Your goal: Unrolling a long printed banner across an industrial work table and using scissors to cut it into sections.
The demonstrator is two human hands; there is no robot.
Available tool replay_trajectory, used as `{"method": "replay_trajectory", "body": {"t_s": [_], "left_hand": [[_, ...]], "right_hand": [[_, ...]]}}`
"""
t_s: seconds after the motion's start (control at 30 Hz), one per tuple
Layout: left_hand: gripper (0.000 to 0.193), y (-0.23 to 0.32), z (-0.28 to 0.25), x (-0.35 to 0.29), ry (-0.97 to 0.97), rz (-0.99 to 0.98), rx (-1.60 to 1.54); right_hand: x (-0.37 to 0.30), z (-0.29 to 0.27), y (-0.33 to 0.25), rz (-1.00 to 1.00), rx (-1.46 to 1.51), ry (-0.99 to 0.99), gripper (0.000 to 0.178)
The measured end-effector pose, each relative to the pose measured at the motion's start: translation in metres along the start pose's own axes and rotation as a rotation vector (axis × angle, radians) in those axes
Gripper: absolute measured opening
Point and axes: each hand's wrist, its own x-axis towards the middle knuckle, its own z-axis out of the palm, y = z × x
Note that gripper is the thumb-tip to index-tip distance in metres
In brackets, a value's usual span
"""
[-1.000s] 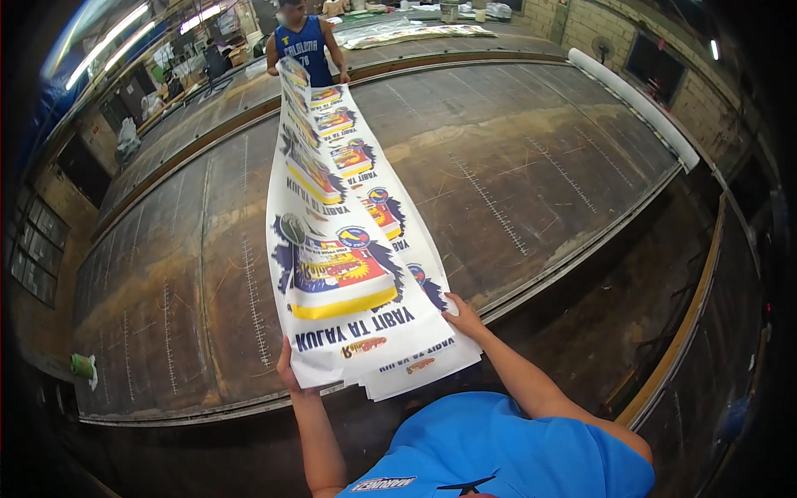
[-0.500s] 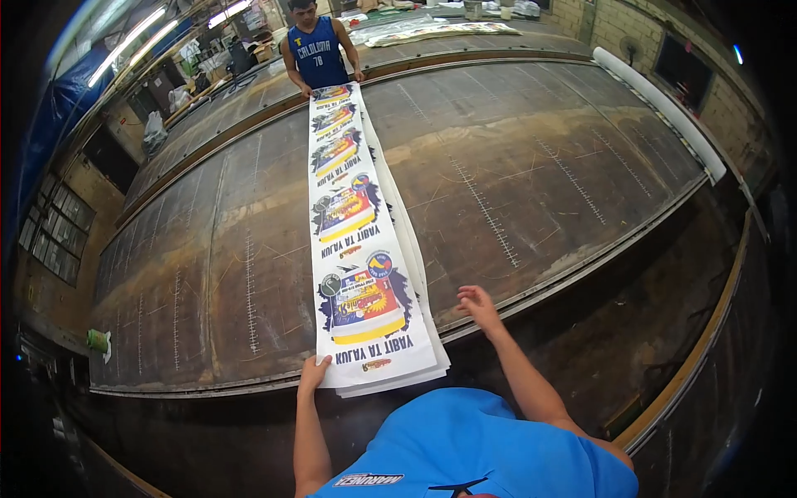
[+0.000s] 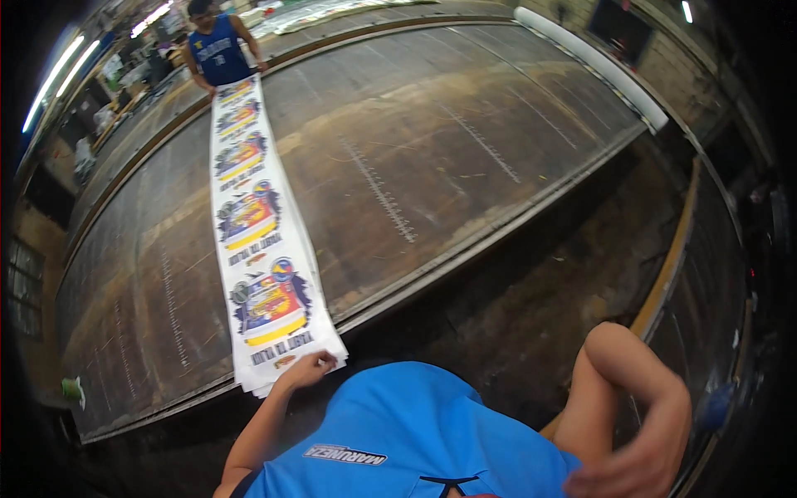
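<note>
A long white strip [image 3: 286, 241] printed with a repeating colourful design lies across the dark table, on top of other white sheets whose edges show beneath it. At the strip's near right corner is my left hand [image 3: 309, 370], its fingers curled together on the edge. My right hand [image 3: 635, 466] is off the table at the lower right, beside my body with the elbow bent; it is smeared by motion, so its fingers are unclear. Across the table, a person [image 3: 220, 51] in a blue sleeveless jersey has both hands by the strip's far end.
The wide dark table [image 3: 398, 183] has a metal-edged rim and rows of pale tick marks. A long white roll [image 3: 594, 68] lies along its right end. A green can [image 3: 72, 388] sits at the left edge. Another table edge [image 3: 671, 266] runs along the right.
My left hand has shifted from the strip's near left corner to its near right corner. My right hand has swung from the table edge back to my right side. The view has turned rightward.
</note>
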Motion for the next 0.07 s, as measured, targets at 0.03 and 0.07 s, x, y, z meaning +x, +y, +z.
{"method": "replay_trajectory", "body": {"t_s": [0.03,0.07], "left_hand": [[0.034,-0.012,0.019,0.003,-0.114,-0.094,-0.038],[0.037,-0.017,0.038,0.005,-0.054,-0.051,-0.005]], "right_hand": [[0.018,-0.004,-0.024,-0.012,0.037,-0.178,0.025],[0.013,-0.007,-0.03,0.023,0.032,-0.176,0.025]]}}
